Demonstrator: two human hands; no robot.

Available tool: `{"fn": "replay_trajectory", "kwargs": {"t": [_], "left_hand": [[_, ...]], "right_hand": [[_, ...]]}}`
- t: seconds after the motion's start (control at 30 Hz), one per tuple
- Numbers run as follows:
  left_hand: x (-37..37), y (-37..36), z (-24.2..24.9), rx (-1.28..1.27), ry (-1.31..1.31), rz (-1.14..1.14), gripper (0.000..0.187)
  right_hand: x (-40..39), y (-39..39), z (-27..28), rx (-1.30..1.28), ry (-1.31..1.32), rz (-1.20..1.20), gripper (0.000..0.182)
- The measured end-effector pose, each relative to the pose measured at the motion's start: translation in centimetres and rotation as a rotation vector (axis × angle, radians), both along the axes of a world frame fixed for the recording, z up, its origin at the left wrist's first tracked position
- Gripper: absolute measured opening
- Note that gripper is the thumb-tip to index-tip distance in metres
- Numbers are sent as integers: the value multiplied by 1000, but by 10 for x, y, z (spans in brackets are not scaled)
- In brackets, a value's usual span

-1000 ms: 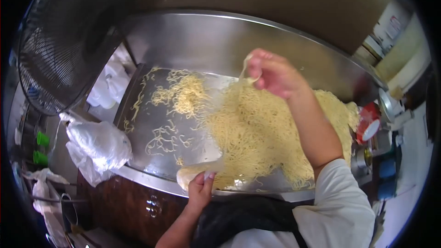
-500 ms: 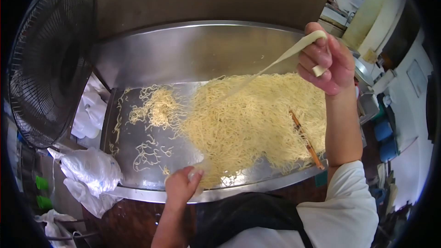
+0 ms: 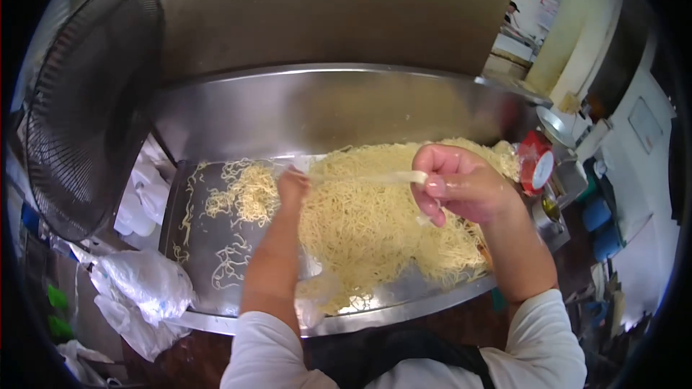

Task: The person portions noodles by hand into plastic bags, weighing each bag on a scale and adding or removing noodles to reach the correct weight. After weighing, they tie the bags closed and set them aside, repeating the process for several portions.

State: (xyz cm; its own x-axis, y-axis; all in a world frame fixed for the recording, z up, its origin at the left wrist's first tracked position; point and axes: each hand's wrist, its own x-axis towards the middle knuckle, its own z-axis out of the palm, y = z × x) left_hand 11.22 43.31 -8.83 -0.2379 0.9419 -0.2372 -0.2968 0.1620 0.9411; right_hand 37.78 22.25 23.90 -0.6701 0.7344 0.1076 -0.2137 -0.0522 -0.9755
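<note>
A stainless steel desk (image 3: pixel 216 245) with a raised steel back panel (image 3: pixel 324 108) is seen against a brown wall. Most of its surface is covered by a large heap of yellow noodles (image 3: pixel 382 223), with smaller loose clumps (image 3: pixel 241 194) lying apart toward the left end. A black floor fan (image 3: pixel 86 108) is placed to the left, and crumpled plastic bags (image 3: pixel 140 284) are bunched by the desk's left corner. A red-lidded container (image 3: pixel 535 162) is set at the right end, beyond which a bright room opening is visible.

A pale strip of plastic bag (image 3: pixel 375 177) is stretched level above the heap between both hands. One end is pinched in the closed left hand (image 3: pixel 292 186); the other is gripped in the right hand (image 3: pixel 465 186), whose fingers are curled tightly around it. Both hands are held just above the noodles.
</note>
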Motion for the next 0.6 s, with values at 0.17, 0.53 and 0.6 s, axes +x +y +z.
{"fn": "replay_trajectory", "kwargs": {"t": [0.17,0.53,0.6], "left_hand": [[-36,-9,167,392,327,126,36],[60,-121,326,536,237,-742,16],[86,-132,332,577,238,-734,15]], "right_hand": [[36,6,-10,0,-44,-263,14],[-16,33,-27,142,-43,-522,27],[-19,35,-32,146,-17,-510,26]]}}
